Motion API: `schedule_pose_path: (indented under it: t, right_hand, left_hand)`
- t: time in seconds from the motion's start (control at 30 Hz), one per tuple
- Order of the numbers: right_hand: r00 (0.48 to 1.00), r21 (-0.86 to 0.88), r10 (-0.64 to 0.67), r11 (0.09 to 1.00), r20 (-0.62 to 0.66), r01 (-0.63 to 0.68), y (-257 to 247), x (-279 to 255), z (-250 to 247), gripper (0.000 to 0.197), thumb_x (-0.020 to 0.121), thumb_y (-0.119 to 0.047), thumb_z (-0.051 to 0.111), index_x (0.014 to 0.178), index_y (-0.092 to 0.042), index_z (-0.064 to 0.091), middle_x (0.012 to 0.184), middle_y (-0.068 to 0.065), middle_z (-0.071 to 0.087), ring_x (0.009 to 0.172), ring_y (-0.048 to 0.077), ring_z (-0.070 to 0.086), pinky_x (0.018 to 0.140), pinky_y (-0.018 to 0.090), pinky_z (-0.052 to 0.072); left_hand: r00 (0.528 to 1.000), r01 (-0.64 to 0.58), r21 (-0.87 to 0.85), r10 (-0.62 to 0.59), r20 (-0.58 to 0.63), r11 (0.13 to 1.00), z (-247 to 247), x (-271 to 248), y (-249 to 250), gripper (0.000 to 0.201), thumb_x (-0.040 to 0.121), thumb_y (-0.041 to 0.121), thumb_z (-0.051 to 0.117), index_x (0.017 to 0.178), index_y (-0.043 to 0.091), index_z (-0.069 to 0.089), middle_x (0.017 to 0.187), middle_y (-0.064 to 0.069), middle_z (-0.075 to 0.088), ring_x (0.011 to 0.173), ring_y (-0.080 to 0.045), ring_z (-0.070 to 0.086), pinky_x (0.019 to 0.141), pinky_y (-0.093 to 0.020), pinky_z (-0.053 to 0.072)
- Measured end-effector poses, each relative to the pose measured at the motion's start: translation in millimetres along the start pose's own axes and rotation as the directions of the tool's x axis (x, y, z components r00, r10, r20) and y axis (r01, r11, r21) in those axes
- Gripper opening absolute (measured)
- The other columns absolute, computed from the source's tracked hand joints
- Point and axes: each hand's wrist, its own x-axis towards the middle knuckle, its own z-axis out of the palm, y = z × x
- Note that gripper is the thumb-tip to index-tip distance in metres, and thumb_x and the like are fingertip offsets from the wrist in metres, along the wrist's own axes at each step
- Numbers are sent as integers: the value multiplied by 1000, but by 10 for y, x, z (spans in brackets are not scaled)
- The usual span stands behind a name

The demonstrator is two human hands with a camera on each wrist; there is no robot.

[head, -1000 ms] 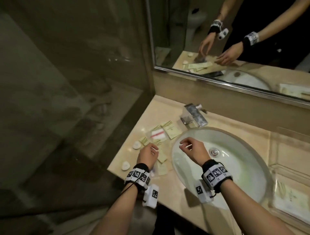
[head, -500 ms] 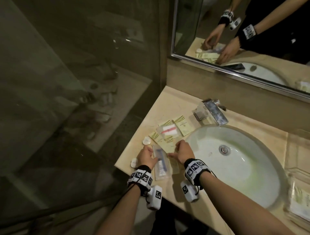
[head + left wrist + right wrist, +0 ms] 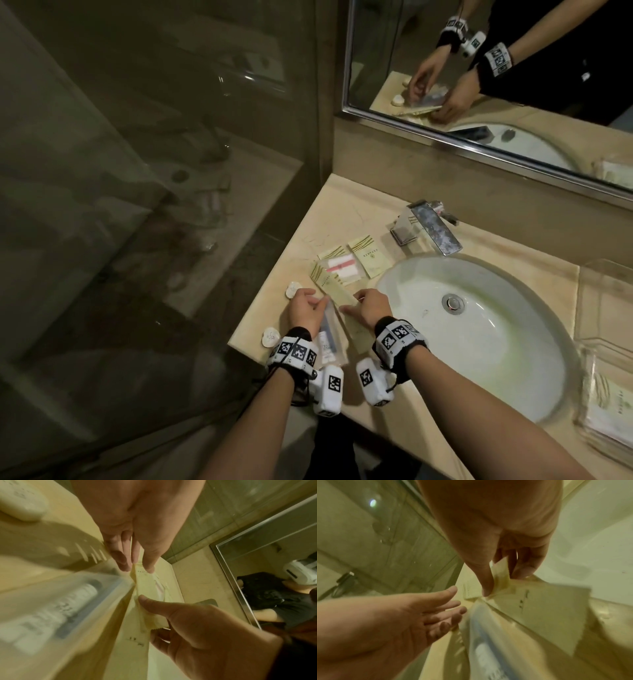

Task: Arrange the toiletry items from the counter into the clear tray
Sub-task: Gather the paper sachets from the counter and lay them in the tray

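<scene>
Right hand [image 3: 371, 306]: I see thumb and forefinger pinching a cream paper sachet [image 3: 500, 577] at its corner; the right wrist view shows the packet nipped between the two fingertips, just left of the basin [image 3: 479, 342]. A second cream sachet [image 3: 358, 334] lies flat under that wrist, touching the basin's left rim.

Left hand [image 3: 305, 310]: fingers straight and loosely spread, grasping nothing. In the left wrist view the fingertips [image 3: 123, 562] reach the top edge of the cream sachets. Whether they press down or only touch, I cannot tell.

Clear dental-kit pouch [image 3: 329, 337]: lies flat on the tabletop [image 3: 342, 212] between the two wrists, left of the basin, long axis running toward me. Blurred in both wrist views; a white tube and a dark handle show inside.

Farther from the basin's left rim, toward the mirror [image 3: 513, 85]: more cream sachets, one with green stripes [image 3: 370, 255], and a clear packet with a pink-and-white item [image 3: 342, 267] resting on them.

Two small white round soaps [image 3: 293, 289] and [image 3: 270, 337] sit left of my left hand, near the tabletop's edge.

Chrome faucet [image 3: 428, 233] stands behind the basin. Clear tray [image 3: 603, 342] sits right of the basin, well apart from both hands, with a cream packet [image 3: 613, 404] already inside.
</scene>
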Motion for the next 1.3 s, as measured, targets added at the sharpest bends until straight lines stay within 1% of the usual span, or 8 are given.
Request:
schedule_pose_path:
  t: [0.17, 0.3, 0.53, 0.63, 0.83, 0.97, 1.2, 1.3]
  right_hand:
    - [990, 109, -134, 984, -39, 138, -13, -122, -333, 38, 78, -34, 79, 106, -9, 70, 103, 7, 72, 92, 22, 65, 83, 31, 52]
    - [971, 165, -234, 957, -54, 239, 10, -278, -660, 35, 72, -33, 85, 96, -16, 67, 83, -2, 67, 76, 16, 61, 64, 22, 46]
    - [974, 242, -219, 944, -55, 226, 265, -444, -1253, 47, 64, -30, 90, 102, -14, 68, 94, 0, 72, 87, 19, 66, 82, 32, 53]
    - [980, 311, -160, 931, -117, 189, 486, -568, -1477, 40, 65, -18, 89, 99, -11, 68, 78, -4, 60, 70, 13, 56, 63, 16, 48]
    - [962, 445, 10, 888, -274, 117, 1185, -928, -1869, 39, 72, -11, 83, 108, -14, 68, 96, 10, 67, 83, 19, 62, 81, 34, 54]
    - [930, 607, 118, 785, -348, 128, 1652, -1244, -2076, 31, 84, -9, 72, 112, -20, 66, 88, 5, 60, 82, 18, 61, 72, 28, 53]
    - [828, 735, 351, 670, -438, 105, 2624, -1537, -2277, 15, 82, -8, 69, 97, -13, 67, 75, 1, 70, 75, 19, 62, 73, 32, 48]
    - [807, 762, 407, 643, -428, 80, 3014, -1608, -2417, 19, 86, -6, 65, 103, -14, 67, 90, 8, 74, 80, 22, 66, 77, 37, 51]
  left_hand:
    - [994, 85, -285, -61, 91, 955, 49, 2, 329, 50, 82, 31, 72, 121, 6, 54, 109, -8, 67, 96, -21, 65, 85, -33, 55]
    - [991, 62, -441, -1, 137, 896, 97, -61, 629, 40, 84, 14, 71, 116, -2, 54, 83, -12, 67, 63, -16, 59, 65, -26, 53]
    - [975, -40, -500, 143, 169, 865, 280, -201, 1068, 36, 83, 12, 71, 112, 3, 51, 94, -18, 69, 70, -21, 65, 74, -39, 57]
    - [971, -40, -564, 165, 172, 824, 407, -239, 1217, 26, 85, 9, 69, 102, 2, 52, 95, -18, 68, 71, -21, 66, 69, -38, 60]
    - [934, -61, -610, 261, 245, 790, 789, -350, 1518, 25, 91, 2, 59, 115, 2, 52, 96, -10, 66, 83, -21, 67, 61, -22, 59]
    - [874, -92, -589, 348, 338, 803, 1239, -577, 1650, 25, 92, 3, 58, 116, 5, 50, 108, -15, 66, 91, -26, 67, 60, -21, 59]
    - [752, -141, -440, 385, 535, 887, 2115, -1169, 1696, 14, 93, 4, 55, 105, 11, 52, 104, -11, 65, 70, -18, 64, 59, -21, 57]
    - [734, -166, -362, 360, 576, 917, 2506, -1360, 1650, 14, 94, 4, 54, 106, 11, 55, 101, -7, 66, 70, -14, 66, 63, -25, 55]
